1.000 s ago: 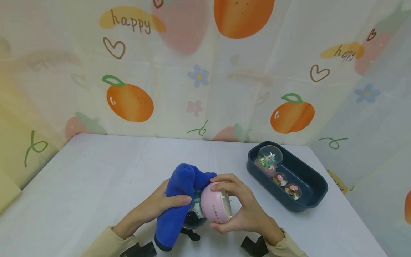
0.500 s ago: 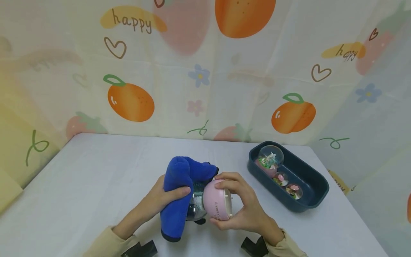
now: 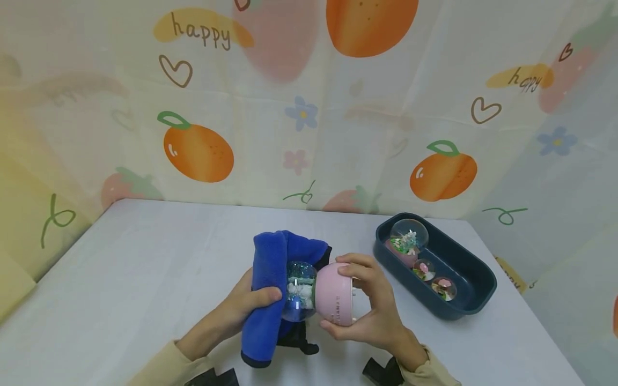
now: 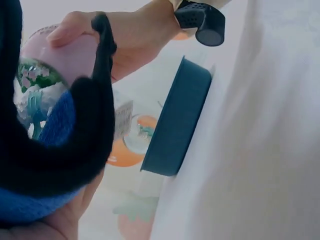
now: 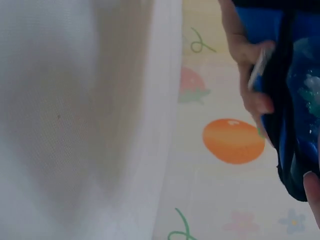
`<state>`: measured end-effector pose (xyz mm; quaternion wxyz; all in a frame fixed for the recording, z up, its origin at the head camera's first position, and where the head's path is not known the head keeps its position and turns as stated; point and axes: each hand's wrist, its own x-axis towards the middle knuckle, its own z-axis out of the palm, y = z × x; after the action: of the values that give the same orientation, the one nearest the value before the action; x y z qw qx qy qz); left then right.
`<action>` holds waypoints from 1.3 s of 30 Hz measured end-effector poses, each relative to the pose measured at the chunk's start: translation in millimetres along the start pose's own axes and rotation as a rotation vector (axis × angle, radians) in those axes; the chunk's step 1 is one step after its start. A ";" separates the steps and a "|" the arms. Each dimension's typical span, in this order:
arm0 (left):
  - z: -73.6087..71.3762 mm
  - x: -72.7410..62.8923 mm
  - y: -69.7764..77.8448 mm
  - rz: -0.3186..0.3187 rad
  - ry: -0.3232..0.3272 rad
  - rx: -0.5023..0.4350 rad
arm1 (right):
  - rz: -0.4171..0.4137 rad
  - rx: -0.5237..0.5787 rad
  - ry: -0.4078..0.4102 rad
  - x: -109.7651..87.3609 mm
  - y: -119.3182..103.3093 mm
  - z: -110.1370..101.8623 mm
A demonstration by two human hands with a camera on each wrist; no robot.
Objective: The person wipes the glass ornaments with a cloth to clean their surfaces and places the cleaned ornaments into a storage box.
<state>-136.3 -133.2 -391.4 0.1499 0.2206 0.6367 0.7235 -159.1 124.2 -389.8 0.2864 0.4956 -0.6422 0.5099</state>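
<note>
A snow globe (image 3: 300, 292) is held on its side above the table, its pink base (image 3: 334, 295) pointing right. My right hand (image 3: 379, 311) grips that base, thumb below and fingers above. With my left hand (image 3: 238, 308) I hold a blue cloth (image 3: 267, 284) with black edging against the clear dome, thumb on top. White and teal figures and glitter show inside the dome. In the left wrist view, the cloth's black edging (image 4: 55, 167) partly covers the globe. The right wrist view shows the cloth (image 5: 260, 22) and the dome at its right edge.
A dark blue tray (image 3: 434, 304) stands at the right of the white table (image 3: 145, 268). It contains another pink-based snow globe (image 3: 407, 238) and two small clear balls, one nearer the back (image 3: 424, 269) and one nearer the front (image 3: 443, 288). A printed curtain hangs behind.
The globe has shifted slightly right and up and turned, and more of its dome shows beside the cloth. The cloth has changed its folds. Both hands keep their hold.
</note>
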 end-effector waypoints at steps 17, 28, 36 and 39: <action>18.2 4.0 5.1 0.248 0.261 0.349 | 0.696 0.211 0.000 -0.6 -20.6 3.9; 10.5 8.0 3.0 0.104 0.220 0.296 | 0.432 -0.073 0.009 -2.4 -11.1 2.9; 14.0 6.2 -1.6 0.044 0.146 0.263 | 0.476 -0.002 -0.008 -3.7 -10.4 8.5; 17.2 4.9 0.0 0.050 0.144 0.282 | 0.532 0.059 -0.049 -6.1 -9.3 11.1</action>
<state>-131.8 -116.0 -389.2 0.0536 0.2027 0.7355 0.6442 -146.9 115.9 -395.2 0.1123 0.3299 -0.7416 0.5733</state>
